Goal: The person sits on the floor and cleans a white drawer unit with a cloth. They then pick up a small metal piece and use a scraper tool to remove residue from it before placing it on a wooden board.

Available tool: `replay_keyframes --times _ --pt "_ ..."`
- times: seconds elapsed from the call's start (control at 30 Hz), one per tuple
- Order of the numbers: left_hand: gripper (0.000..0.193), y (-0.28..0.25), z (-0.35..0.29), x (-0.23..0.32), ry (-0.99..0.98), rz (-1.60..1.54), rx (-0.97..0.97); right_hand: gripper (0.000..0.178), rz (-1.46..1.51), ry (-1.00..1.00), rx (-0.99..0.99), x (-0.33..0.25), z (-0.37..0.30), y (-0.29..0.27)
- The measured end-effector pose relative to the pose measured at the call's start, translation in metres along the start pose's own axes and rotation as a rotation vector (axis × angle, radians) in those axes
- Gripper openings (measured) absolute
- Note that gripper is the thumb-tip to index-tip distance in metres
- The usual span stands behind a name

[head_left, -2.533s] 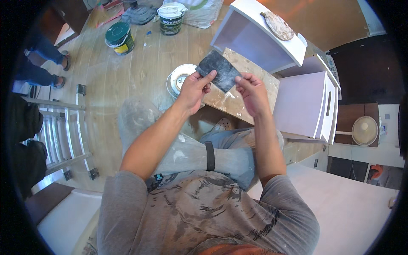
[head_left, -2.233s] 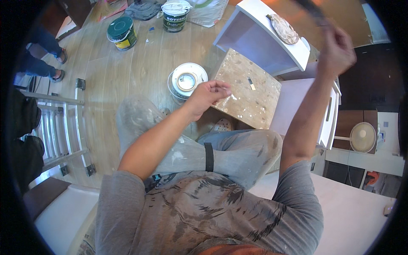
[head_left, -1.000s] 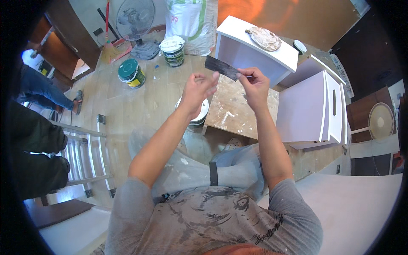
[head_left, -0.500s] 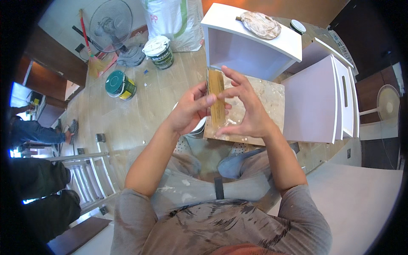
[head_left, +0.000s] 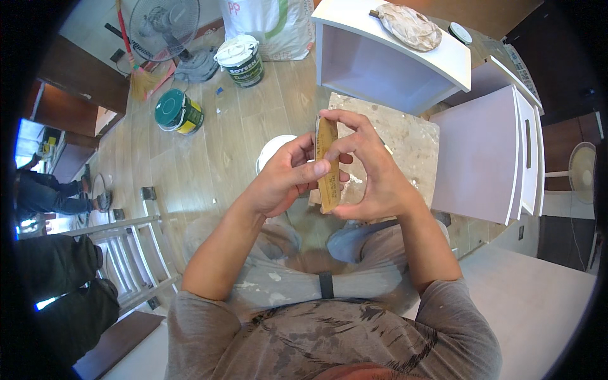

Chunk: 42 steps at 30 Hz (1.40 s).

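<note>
A narrow folded piece of sandpaper, its tan backing printed with dark marks, is held upright in front of me. My left hand pinches its left side, thumb on the tan face and fingers behind. With the fingertips at its upper end and the thumb at its lower end, my right hand spans the strip. Below my hands lies a paint-spotted board. A white pail is partly hidden behind my left hand.
A white open cabinet with a crumpled cloth-like bundle on top stands ahead. White drawer units are at right. Paint pails, a fan and an aluminium ladder are leftward; another person's legs show far left.
My right hand has closed in on the sandpaper, fingertips now at its top and thumb at its bottom. The strip sits slightly lower and the view has shifted a little.
</note>
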State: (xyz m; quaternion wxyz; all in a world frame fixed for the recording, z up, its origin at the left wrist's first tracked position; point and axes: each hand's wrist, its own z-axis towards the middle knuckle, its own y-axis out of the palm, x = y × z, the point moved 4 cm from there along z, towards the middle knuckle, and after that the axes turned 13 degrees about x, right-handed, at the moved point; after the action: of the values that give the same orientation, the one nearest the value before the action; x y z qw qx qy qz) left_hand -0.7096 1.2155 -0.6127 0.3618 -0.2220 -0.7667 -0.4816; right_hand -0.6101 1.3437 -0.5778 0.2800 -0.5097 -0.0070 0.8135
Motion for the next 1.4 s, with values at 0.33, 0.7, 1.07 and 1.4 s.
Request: replay_keyframes --times 0.33,0.7,1.07,1.4 --pt "0.057 -0.005 -0.011 -0.004 0.06 -0.027 0.134 0.048 -0.15 -0.105 0.088 -0.012 -0.003 -0.009" --pt "0.031 -0.014 -0.016 0.003 0.327 0.291 0.292 0.04 0.454 0.387 0.362 0.02 -0.008 -0.003" --pt "0.021 -0.015 -0.01 0.0 0.31 0.229 0.427 0.027 0.508 0.585 0.34 0.033 -0.007 0.002" --pt "0.02 -0.021 -0.006 -0.005 0.317 0.175 0.441 0.025 0.518 0.593 0.309 0.032 -0.007 0.002"
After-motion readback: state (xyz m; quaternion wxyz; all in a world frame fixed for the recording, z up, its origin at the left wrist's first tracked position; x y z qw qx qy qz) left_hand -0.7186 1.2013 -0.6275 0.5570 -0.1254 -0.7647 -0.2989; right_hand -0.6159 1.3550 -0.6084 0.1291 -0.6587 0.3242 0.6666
